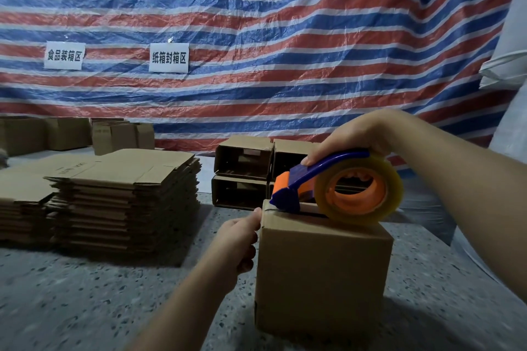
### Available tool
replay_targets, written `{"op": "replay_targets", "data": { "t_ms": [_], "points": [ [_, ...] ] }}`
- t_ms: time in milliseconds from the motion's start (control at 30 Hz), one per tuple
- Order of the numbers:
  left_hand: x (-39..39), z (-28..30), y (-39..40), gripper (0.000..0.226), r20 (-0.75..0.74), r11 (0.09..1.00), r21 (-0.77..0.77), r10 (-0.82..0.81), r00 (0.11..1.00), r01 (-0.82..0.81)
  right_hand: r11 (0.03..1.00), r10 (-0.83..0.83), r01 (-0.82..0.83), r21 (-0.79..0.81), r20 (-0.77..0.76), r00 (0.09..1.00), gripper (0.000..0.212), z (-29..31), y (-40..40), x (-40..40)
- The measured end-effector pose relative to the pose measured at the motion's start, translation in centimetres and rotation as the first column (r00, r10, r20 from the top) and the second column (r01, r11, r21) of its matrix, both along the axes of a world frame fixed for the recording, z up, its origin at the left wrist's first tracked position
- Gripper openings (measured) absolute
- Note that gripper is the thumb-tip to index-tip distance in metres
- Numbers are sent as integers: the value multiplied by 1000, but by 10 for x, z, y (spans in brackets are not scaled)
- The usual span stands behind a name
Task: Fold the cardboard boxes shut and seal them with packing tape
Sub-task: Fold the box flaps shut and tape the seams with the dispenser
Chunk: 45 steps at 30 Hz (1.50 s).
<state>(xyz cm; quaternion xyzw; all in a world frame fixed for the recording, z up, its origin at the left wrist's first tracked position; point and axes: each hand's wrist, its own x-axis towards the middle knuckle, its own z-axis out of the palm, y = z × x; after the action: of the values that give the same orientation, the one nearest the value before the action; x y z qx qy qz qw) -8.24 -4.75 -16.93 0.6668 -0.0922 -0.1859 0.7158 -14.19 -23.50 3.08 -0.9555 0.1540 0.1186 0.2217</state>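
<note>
Cardboard box [322,273] stands on speckled, seemingly stone floor [85,293] before striped tarp [256,23].

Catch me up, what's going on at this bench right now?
A person is taping a cardboard box shut. The right hand holds a tape dispenser on the box's top, at the left end of the seam. The left hand steadies the box's left side. Flat boxes sit stacked on the left.
</note>
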Motion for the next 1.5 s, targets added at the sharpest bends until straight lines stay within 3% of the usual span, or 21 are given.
{"op": "replay_targets", "data": {
  "t_ms": [133,200,300,367,433,533,667,767,900,1067,1300,1500],
  "points": [
    [-3,-14,0,72,-34,998,-57,3,999,-5,999,-3,3,32,16,1000,37,0,-1,-1],
    [-9,-29,-1,77,-112,997,-71,-18,994,10,999,-6,5,34,12,1000,40,0,-1,0],
    [-9,-43,-4,56,-136,995,-9,97,986,-99,1000,18,-18,23,-15,1000,58,0,1,1],
    [-2,-36,-3,37,-32,975,-3,223,974,-223,1000,22,-22,9,-20,1000,70,0,0,2],
    [3,-15,0,35,48,968,-74,243,969,-239,1000,22,-22,10,-15,1000,70,1,-1,4],
    [1,19,-5,37,151,989,-16,149,977,-149,1000,19,-19,15,-7,1000,63,1,-3,6],
    [-5,27,-9,45,172,998,62,-10,985,-1,1000,-1,1,5,0,1000,67,0,-5,6],
    [-6,26,-5,51,179,995,93,-46,983,30,1000,0,0,13,-7,1000,61,1,-5,6],
    [-6,29,-3,40,200,985,164,-87,976,54,1000,30,-30,-1,-23,999,52,3,-2,8],
    [-6,35,1,30,260,967,250,-124,958,58,998,2,-7,-68,-84,996,75,10,-4,12],
    [-2,33,3,35,282,954,295,-131,950,44,989,-72,49,-137,-163,984,96,26,-40,-11],
    [-3,33,5,35,230,954,290,-142,963,72,981,-118,93,-169,-146,982,91,9,-52,-29]
  ]
}}
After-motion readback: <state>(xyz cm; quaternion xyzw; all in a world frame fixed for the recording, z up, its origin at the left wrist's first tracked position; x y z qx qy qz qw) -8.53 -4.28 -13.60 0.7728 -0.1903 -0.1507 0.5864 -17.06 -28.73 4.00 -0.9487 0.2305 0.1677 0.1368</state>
